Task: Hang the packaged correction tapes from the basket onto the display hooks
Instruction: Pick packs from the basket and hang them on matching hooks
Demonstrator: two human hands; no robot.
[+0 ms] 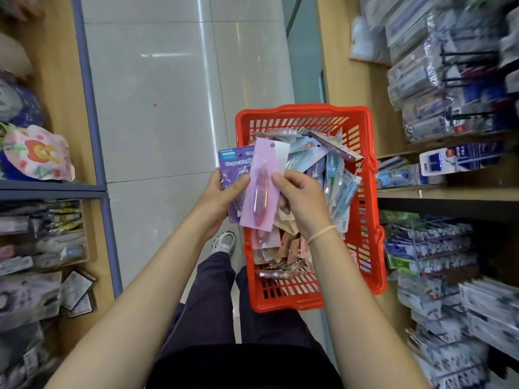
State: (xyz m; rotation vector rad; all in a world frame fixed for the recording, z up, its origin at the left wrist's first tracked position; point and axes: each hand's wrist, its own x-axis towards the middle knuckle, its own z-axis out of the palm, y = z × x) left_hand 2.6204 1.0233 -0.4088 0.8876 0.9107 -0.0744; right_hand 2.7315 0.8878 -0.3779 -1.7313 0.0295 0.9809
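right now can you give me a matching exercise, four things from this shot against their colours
Things:
1. basket
2. front packet pinched by both hands
3. Campus packet behind it
4. band on the right wrist

Colours:
a. purple
b. beige
c. red
d. pink

Pairs: 1-c, 2-d, 3-a, 4-b

Hanging packs on the right-hand hooks [449, 248] are motion-blurred (labels unreadable), and the basket [373, 220] hides its floor

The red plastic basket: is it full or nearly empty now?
Fairly full. The red plastic basket holds a heap of packaged correction tapes covering most of its floor; only the slotted near end shows bare.
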